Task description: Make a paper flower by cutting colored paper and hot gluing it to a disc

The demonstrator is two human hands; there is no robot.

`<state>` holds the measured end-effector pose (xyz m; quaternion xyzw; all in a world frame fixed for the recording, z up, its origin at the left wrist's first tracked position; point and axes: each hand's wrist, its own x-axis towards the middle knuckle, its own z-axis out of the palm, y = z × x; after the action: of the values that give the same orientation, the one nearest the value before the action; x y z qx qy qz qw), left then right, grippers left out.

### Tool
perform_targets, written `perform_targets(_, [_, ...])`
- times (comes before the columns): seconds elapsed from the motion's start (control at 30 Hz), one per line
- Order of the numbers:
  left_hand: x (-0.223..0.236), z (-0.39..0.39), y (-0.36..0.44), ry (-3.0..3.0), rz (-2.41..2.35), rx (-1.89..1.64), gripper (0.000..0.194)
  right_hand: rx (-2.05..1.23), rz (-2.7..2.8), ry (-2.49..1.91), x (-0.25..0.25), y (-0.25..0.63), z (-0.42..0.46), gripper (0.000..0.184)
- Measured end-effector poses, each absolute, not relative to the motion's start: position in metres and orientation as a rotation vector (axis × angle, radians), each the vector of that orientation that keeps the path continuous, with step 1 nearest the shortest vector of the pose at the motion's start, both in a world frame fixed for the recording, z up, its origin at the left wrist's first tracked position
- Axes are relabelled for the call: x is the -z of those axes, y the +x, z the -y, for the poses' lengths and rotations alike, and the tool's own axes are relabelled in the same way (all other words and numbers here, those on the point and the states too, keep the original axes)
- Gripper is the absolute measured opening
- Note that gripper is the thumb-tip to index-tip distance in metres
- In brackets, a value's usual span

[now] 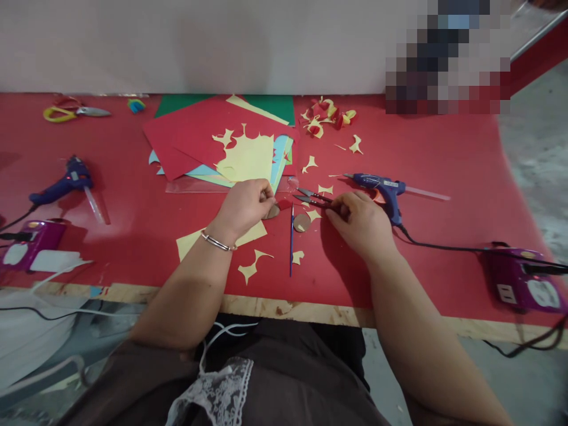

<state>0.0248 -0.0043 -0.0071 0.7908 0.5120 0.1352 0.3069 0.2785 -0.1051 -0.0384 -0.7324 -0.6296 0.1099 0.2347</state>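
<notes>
My left hand is closed in a pinch on a small red paper piece above a brown disc. My right hand is closed around small scissors, whose blades point left toward the red piece. A second brown disc and a blue pen lie between my hands on the red table. Yellow paper scraps lie near my left wrist.
A stack of coloured paper sheets lies beyond my hands. A blue glue gun sits right of my right hand, another glue gun at the left. Purple power strips flank the table. Yellow-handled scissors lie far left.
</notes>
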Motion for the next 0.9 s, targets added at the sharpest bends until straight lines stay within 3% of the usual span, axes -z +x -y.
perform_targets(0.33, [-0.006, 0.007, 0.018, 2.154, -1.456, -0.141, 0.01, -0.214, 1.692, -2.125, 0.037, 0.279, 0.106, 0.019])
perform_targets(0.67, [0.011, 0.007, 0.022, 2.294, -1.272, -0.404, 0.014, -0.277, 1.852, -1.68, 0.034, 0.257, 0.111, 0.016])
perform_targets(0.83, [0.005, 0.0, 0.018, 2.151, -1.45, -0.827, 0.03, -0.251, 1.897, -1.64, 0.038, 0.252, 0.112, 0.02])
perform_targets(0.9, [-0.003, -0.003, 0.011, 2.13, -1.489, -0.845, 0.035, -0.252, 1.899, -1.622, 0.039, 0.253, 0.111, 0.021])
